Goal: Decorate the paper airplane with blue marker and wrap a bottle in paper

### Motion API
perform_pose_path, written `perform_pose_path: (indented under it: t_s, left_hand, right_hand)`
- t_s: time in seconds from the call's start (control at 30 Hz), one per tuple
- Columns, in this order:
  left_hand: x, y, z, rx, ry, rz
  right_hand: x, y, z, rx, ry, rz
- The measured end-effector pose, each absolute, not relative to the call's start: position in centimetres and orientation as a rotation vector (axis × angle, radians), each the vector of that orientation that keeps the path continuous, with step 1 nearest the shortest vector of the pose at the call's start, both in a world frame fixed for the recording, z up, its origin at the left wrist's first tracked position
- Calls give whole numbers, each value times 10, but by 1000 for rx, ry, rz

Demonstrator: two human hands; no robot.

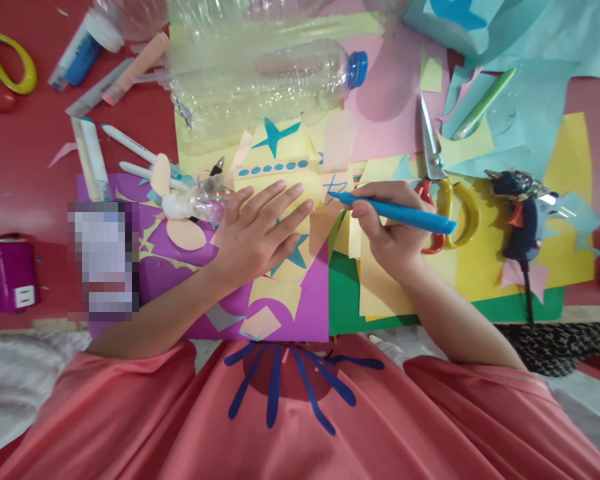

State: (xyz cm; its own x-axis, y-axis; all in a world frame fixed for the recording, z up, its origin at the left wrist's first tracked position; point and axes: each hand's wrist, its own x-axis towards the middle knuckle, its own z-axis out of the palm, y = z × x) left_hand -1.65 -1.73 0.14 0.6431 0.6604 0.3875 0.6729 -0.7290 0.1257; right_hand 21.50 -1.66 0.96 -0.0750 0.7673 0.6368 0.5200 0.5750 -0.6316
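Observation:
A blue marker (405, 215) is gripped in my right hand (393, 233), its tip at blue lines on a peach paper piece (336, 185). That piece sits at the right end of a small bottle wrapped in yellow paper (280, 175), decorated with a row of blue dots and a teal star (275, 137). My left hand (260, 233) lies over the wrapped bottle with fingers spread, steadying it. The bottle's clear neck and white cap (174, 205) stick out to the left. Another teal star (295, 257) shows partly below my left fingers.
A clear plastic bottle (300, 73) with a blue cap lies behind. Scissors (433, 153) and a glue gun (523, 220) are to the right. Pens (130, 143), peach ovals (186, 235) and a blurred-out phone (105, 260) lie left, among purple paper (310, 313) and scraps.

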Motion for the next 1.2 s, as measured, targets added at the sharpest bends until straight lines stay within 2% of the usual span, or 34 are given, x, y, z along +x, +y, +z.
perform_pose_path:
  t_s: [0.4,0.83,1.2]
  left_hand:
    - [-16,-17,2,-2775,-1124,-662]
    - [-18,-18,-2,-2882,-1222,-622]
    - [-17,-16,-2,-2818,-1157,-645]
  right_hand:
    - [214,-17,11,-1029,-1796,269]
    - [218,-17,10,-1194,-1689,321]
    - [218,-16,15,-1109,-1670,286]
